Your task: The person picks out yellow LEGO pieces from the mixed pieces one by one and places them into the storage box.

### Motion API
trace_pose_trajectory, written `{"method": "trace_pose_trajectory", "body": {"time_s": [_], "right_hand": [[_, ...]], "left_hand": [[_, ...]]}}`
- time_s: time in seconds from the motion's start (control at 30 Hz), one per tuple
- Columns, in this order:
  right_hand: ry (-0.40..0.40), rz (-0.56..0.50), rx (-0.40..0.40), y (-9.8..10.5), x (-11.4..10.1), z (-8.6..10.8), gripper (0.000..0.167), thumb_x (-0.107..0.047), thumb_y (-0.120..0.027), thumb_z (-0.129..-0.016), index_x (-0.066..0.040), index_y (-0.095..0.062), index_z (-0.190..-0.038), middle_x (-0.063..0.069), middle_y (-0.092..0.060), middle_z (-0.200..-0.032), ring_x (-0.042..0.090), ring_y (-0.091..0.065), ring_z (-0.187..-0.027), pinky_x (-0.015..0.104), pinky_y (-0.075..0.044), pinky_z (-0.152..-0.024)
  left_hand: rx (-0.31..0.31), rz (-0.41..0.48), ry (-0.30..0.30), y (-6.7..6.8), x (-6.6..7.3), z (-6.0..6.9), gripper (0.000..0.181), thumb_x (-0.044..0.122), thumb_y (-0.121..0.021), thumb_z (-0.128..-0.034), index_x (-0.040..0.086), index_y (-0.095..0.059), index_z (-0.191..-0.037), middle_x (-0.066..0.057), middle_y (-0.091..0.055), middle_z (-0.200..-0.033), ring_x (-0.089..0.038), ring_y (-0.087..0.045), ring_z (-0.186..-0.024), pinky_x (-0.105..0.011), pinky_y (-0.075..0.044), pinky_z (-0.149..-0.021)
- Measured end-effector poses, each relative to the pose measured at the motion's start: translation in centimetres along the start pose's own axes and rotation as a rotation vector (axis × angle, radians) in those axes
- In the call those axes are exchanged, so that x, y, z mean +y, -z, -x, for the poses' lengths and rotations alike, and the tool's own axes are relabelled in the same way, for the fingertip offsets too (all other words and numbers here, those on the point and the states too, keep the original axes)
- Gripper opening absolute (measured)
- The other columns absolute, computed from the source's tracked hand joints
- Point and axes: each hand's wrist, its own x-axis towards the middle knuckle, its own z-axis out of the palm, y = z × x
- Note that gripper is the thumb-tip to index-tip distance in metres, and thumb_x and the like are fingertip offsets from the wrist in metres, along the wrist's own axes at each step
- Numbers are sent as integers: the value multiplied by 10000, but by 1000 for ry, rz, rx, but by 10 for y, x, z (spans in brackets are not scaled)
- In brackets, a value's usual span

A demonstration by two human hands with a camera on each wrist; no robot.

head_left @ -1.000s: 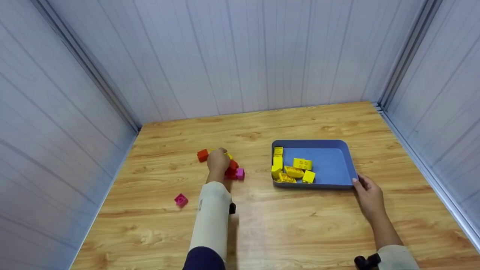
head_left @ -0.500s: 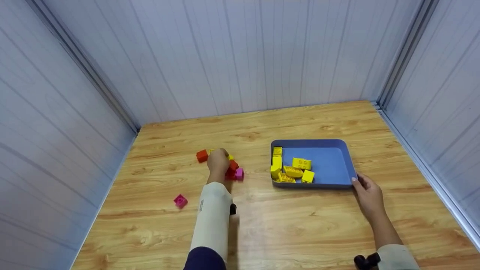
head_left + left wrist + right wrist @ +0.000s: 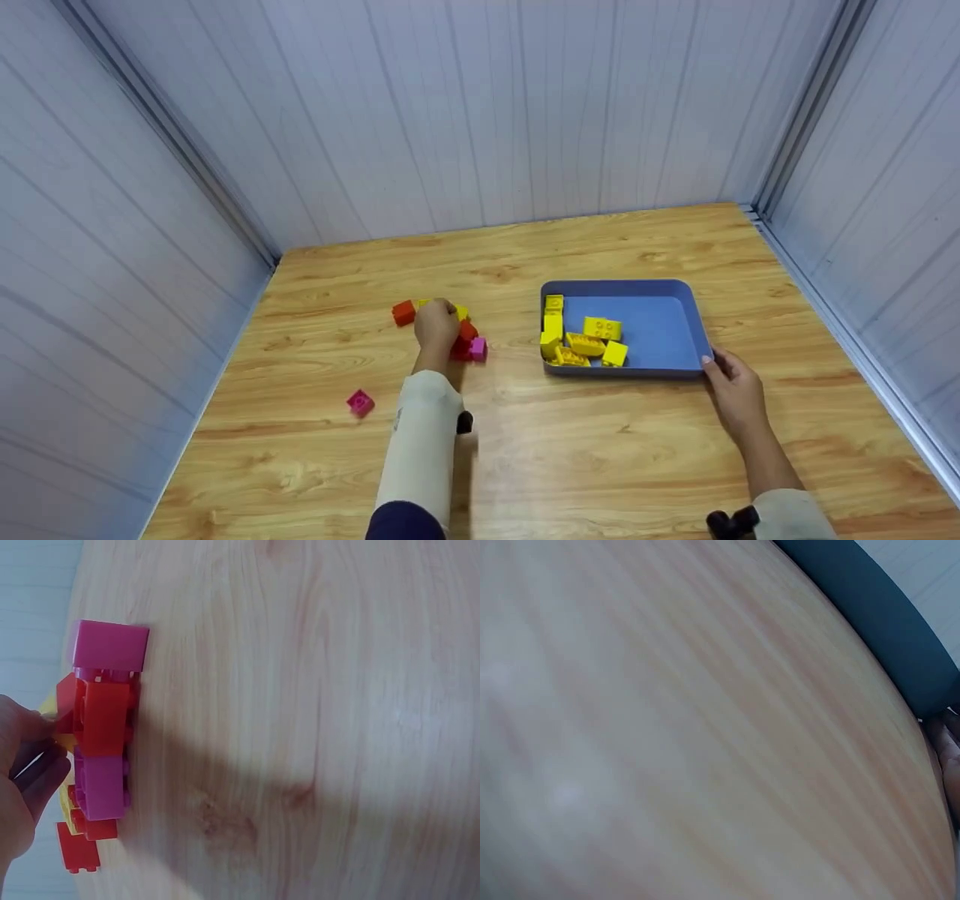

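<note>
In the head view my left hand (image 3: 436, 324) reaches down into a cluster of toy building bricks. Its thumb and fingers pinch at a yellow brick (image 3: 462, 312), partly hidden by the hand. Red bricks (image 3: 105, 718) and pink bricks (image 3: 111, 646) line up beside the fingertips in the left wrist view. My right hand (image 3: 739, 391) grips the near right corner of a blue-grey tray (image 3: 631, 372), thumb on the rim. Several yellow bricks (image 3: 585, 344) lie inside the tray, mostly toward its left side. Only the tray's wall and part of the hand show in the right wrist view.
One magenta brick (image 3: 361, 403) lies apart on the wooden table (image 3: 555, 450), nearer than the cluster. A red brick (image 3: 403, 313) sits at the cluster's left end. Pale panel walls (image 3: 480, 112) close off the back and both sides.
Both hands stay nearly where they were; the left fingers shift only slightly over the bricks. The tray and its yellow bricks keep their places, and the view drifts a little.
</note>
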Motion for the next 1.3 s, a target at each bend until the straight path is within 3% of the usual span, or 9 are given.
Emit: {"method": "trace_pose_trajectory", "body": {"time_s": [0.3,0.53,1.0,1.3], "right_hand": [[-21,42,-2,2,-3,0,633,-406,-463,-1016,8,-351,-1481,186,-353,-1515,323,-324,-1395,261,-346,-1070],[-38,17,4,1,-4,0,618,-386,-469,-1018,9,-354,-1478,189,-356,-1513,325,-329,-1391,280,-345,-1072],[-22,53,5,1,-3,0,634,-389,-469,-1018,32,-348,-1475,212,-359,-1505,332,-330,-1387,310,-334,-1092],[-28,68,4,1,-2,1,648,-420,-457,-1015,18,-349,-1480,205,-371,-1501,326,-342,-1380,323,-339,-1090]], "left_hand": [[35,97,1,8,9,4,122,35,-663,-870,20,-749,-954,-99,-721,-955,-261,-662,-911,-377,-541,-810],[47,206,-27,11,12,15,109,28,-669,-856,4,-753,-920,-106,-723,-924,-246,-670,-896,-366,-552,-791],[98,221,-127,9,19,45,50,67,-711,-825,50,-757,-832,-49,-715,-822,-196,-661,-768,-344,-560,-705],[111,261,-234,7,27,61,45,48,-715,-812,17,-746,-803,-66,-709,-779,-196,-657,-724,-333,-561,-676]]}}
